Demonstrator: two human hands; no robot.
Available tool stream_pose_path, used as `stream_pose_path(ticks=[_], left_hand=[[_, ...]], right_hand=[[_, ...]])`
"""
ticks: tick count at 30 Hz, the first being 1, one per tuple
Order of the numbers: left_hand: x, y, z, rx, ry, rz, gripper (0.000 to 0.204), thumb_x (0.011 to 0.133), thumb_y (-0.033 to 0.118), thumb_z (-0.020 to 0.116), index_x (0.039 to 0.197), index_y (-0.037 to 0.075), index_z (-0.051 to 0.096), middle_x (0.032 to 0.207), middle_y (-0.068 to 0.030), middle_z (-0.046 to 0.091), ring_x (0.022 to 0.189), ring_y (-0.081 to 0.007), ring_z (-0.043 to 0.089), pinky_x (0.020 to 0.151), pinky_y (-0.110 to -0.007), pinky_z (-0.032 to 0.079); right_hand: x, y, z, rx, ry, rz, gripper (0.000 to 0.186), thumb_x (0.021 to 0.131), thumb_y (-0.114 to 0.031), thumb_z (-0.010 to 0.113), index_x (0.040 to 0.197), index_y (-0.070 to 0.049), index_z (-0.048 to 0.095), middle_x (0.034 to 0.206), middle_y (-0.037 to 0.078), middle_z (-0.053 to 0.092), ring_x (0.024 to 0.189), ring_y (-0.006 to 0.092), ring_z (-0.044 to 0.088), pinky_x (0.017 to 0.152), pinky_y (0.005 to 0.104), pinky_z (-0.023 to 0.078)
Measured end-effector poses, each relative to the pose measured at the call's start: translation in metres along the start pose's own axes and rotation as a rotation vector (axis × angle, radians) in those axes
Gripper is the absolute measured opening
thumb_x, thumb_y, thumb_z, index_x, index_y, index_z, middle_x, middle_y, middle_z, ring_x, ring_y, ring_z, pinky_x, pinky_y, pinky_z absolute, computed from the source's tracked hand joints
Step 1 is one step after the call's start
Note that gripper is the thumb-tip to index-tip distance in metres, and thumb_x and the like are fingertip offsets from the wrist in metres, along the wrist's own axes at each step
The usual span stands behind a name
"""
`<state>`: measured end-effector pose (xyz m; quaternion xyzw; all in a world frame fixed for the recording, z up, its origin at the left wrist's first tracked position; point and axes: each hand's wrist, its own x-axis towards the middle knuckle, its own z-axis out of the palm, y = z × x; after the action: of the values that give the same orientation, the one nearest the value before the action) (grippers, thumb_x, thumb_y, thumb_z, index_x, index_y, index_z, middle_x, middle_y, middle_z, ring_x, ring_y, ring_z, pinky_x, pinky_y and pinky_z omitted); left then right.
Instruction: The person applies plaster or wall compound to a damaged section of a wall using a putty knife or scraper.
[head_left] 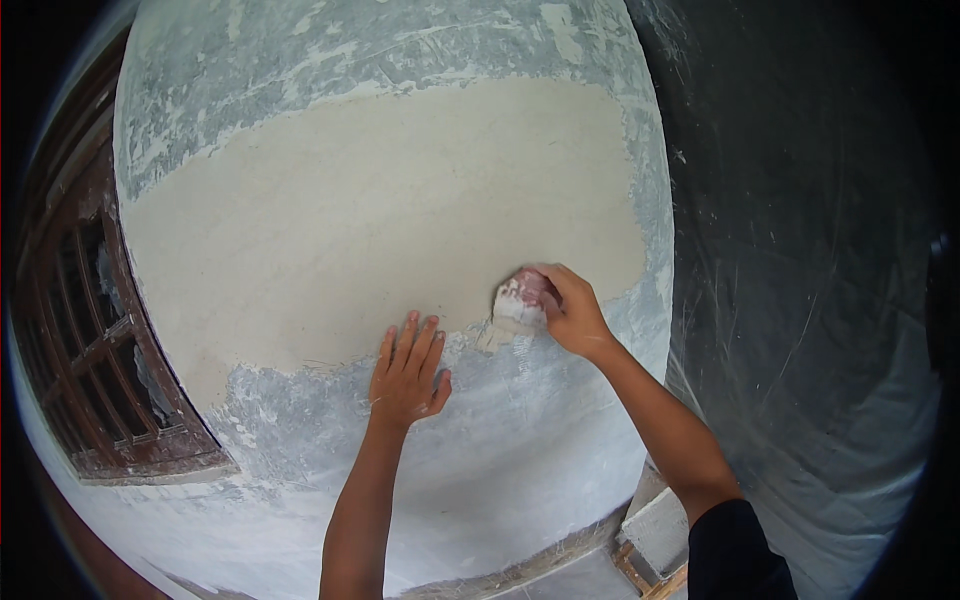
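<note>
Before me stands a wall (480,440) of blotchy grey, with a broad patch of smooth beige plaster (380,200) across its middle. Against the lower right part of that patch, my right hand (575,312) grips a small flat reddish piece smeared with white (520,297); its exact kind is unclear. Rough plaster crumbs or ridges show just beneath it. My left hand (408,373) holds nothing and lies flat on the wall at the patch's lower edge, fingers outstretched and thumb apart.
A brown wooden window frame (120,400) with bars is set in the wall at the left. Dark plastic sheeting (790,230) hangs along the right side. At the lower right, near the wall's foot, are a pale block-like thing (657,530) and some wooden pieces (668,583).
</note>
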<state>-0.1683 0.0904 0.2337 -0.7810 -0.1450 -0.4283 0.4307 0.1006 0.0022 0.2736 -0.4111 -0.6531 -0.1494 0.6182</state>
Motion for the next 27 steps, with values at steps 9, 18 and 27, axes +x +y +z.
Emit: stream_pose_path(ticks=[9, 18, 27], left_hand=[[-0.001, 0.0, -0.001, -0.009, -0.006, -0.005, 0.05, 0.082, 0.026, 0.056, 0.125, 0.002, 0.053, 0.143, -0.0146, 0.046, 0.137, -0.0345, 0.039, 0.111, -0.053, 0.028], [0.001, 0.001, 0.0, -0.015, 0.003, -0.006, 0.049, 0.081, 0.025, 0.056, 0.125, 0.002, 0.053, 0.144, -0.0141, 0.046, 0.137, -0.0338, 0.038, 0.112, -0.053, 0.027], [-0.001, 0.0, -0.002, -0.009, -0.003, -0.012, 0.05, 0.08, 0.025, 0.057, 0.124, 0.002, 0.054, 0.143, -0.014, 0.046, 0.138, -0.0336, 0.038, 0.112, -0.053, 0.026]], right_hand=[[0.016, -0.005, -0.005, -0.111, -0.121, -0.08, 0.036, 0.082, 0.016, 0.051, 0.113, 0.001, 0.059, 0.107, 0.009, 0.062, 0.103, 0.0178, 0.059, 0.089, 0.0274, 0.048], [-0.008, 0.001, 0.006, -0.054, 0.077, 0.027, 0.033, 0.087, 0.014, 0.044, 0.116, 0.003, 0.055, 0.107, 0.014, 0.064, 0.097, 0.0198, 0.064, 0.089, 0.0284, 0.047], [-0.031, 0.006, 0.021, 0.137, 0.227, 0.187, 0.023, 0.09, 0.009, 0.047, 0.11, -0.002, 0.052, 0.093, 0.004, 0.058, 0.085, 0.0124, 0.057, 0.078, 0.0246, 0.048]])
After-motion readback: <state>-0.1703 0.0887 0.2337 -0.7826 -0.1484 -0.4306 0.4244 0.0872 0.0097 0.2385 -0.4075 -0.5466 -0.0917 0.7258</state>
